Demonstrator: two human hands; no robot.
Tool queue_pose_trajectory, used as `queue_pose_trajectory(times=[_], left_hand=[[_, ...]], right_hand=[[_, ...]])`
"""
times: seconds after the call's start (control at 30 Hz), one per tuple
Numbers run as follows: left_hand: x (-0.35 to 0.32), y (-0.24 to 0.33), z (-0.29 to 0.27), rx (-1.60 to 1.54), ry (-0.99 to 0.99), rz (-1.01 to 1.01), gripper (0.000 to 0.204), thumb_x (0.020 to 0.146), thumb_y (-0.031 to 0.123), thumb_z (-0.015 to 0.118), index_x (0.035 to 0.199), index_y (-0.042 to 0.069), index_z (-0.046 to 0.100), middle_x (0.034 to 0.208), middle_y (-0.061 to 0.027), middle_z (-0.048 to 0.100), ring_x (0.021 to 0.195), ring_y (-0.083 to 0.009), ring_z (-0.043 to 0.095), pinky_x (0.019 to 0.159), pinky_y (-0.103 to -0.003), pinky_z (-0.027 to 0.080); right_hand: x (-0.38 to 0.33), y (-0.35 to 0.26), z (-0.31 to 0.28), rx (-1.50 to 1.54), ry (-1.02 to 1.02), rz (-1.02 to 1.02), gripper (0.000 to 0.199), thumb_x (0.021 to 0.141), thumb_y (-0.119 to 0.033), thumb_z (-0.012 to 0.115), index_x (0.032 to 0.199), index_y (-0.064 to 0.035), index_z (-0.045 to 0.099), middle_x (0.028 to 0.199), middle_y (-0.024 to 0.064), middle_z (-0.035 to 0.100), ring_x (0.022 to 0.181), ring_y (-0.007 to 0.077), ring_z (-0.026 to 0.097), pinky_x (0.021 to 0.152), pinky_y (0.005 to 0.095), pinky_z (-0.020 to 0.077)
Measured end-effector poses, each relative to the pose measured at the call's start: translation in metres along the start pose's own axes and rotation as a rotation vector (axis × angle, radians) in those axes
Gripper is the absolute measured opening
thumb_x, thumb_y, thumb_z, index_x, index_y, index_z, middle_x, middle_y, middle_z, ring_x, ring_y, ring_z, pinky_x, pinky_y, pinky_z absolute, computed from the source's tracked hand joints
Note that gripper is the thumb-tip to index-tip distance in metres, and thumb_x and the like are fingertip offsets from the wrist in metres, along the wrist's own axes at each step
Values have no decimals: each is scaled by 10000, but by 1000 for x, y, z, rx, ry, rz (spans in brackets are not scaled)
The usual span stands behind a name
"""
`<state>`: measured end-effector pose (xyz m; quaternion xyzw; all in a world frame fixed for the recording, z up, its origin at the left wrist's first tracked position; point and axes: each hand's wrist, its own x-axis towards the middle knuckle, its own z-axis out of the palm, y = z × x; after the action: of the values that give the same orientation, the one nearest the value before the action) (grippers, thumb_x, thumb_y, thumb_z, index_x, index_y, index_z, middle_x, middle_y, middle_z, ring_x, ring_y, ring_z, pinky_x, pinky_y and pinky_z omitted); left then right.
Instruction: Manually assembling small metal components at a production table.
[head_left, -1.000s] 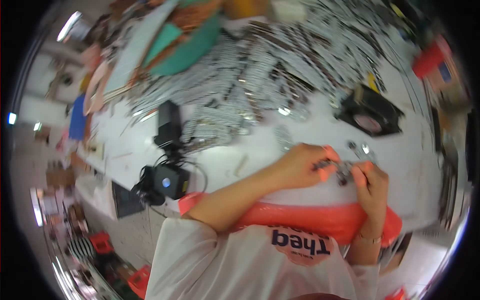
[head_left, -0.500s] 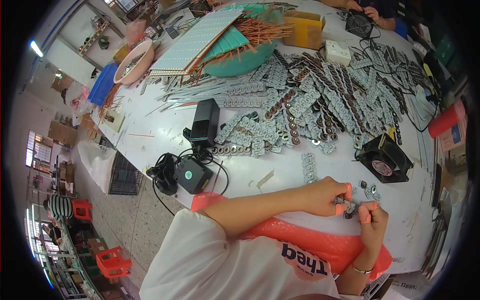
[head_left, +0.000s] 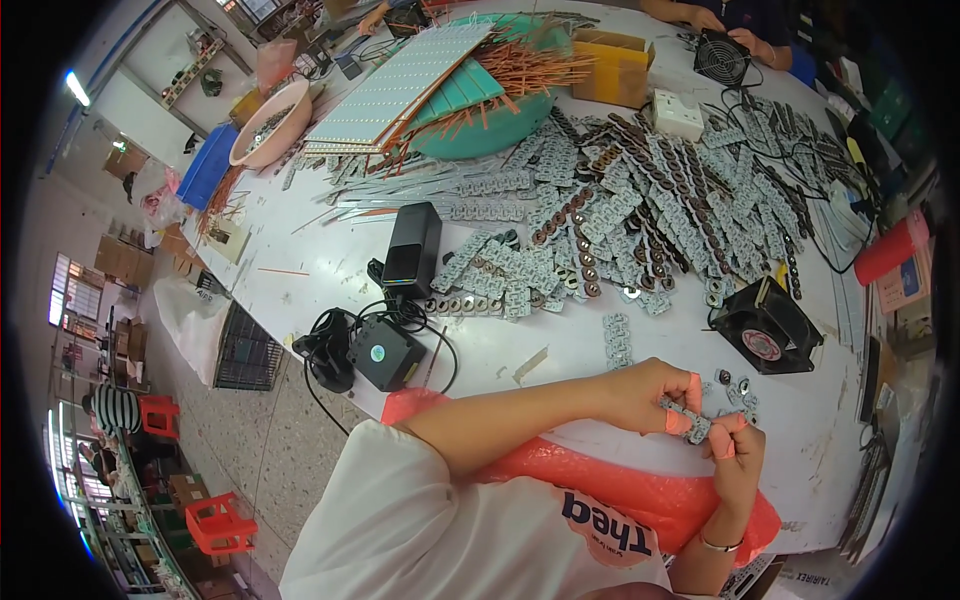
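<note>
Two hands, one short grey linked strip (head_left: pixel 686 421) between them, just above the white table (head_left: pixel 480 358).
My left hand (head_left: pixel 645 397) has its fingers closed in a pinch round that one strip; my right hand (head_left: pixel 738 458) is curled at the strip's other end, nearly closed, though I can't tell whether its fingertips grip or only touch. From the strip, one similar piece (head_left: pixel 618 340) lies flat at eleven o'clock, and a few loose bits (head_left: pixel 741 391), too small to count surely, sit at two. One black fan (head_left: pixel 766 325) stands at one o'clock, two black boxes (head_left: pixel 387 352) between nine and ten. Towards twelve spreads a heap of strips (head_left: pixel 620 215), more than I can count; beyond it, one co-worker's two hands are at a second fan (head_left: pixel 721 58).
</note>
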<state>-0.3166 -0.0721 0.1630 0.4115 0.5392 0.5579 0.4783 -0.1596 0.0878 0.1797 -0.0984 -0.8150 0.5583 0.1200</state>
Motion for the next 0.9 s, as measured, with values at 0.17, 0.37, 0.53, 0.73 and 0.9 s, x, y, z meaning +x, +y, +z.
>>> queue_pose_trajectory(times=[0.17, 0.37, 0.53, 0.73, 0.9], left_hand=[[0, 3, 0, -14, 14, -42, 171, 821, 106, 679, 947, 36, 587, 890, -73, 668, 848, -142, 621, 767, -303, 488], [0, 0, -1, -5, -6, -38, 171, 826, 105, 678, 955, 34, 591, 900, -77, 671, 859, -137, 621, 766, -298, 489], [-2, 1, -4, -32, -41, -41, 180, 830, 100, 673, 970, 26, 588, 912, -71, 664, 769, -117, 601, 648, -268, 488], [-2, 11, -6, -120, -71, -99, 193, 834, 108, 667, 985, 26, 579, 911, -61, 661, 664, -84, 566, 539, -249, 463], [0, 5, -6, -63, -35, -31, 198, 829, 116, 673, 985, 32, 584, 904, -56, 662, 686, -98, 579, 566, -254, 471]], right_hand=[[0, -4, 0, 56, 111, 15, 251, 927, -210, 572, 742, -44, 539, 551, -36, 453, 483, 43, 395, 449, 204, 291], [0, -5, -3, 61, 74, 59, 235, 907, -171, 582, 734, -12, 565, 568, -7, 491, 515, 64, 436, 486, 221, 333], [0, -7, -2, 106, 31, 52, 228, 899, -172, 589, 737, -14, 569, 570, -5, 498, 516, 67, 448, 488, 221, 340], [-2, -3, -3, 140, -7, 54, 240, 901, -197, 600, 737, -24, 569, 576, -11, 507, 507, 65, 448, 479, 215, 336], [-2, -2, -2, 180, 91, 104, 248, 899, -203, 603, 730, -25, 572, 562, -14, 503, 504, 64, 442, 478, 216, 332]])
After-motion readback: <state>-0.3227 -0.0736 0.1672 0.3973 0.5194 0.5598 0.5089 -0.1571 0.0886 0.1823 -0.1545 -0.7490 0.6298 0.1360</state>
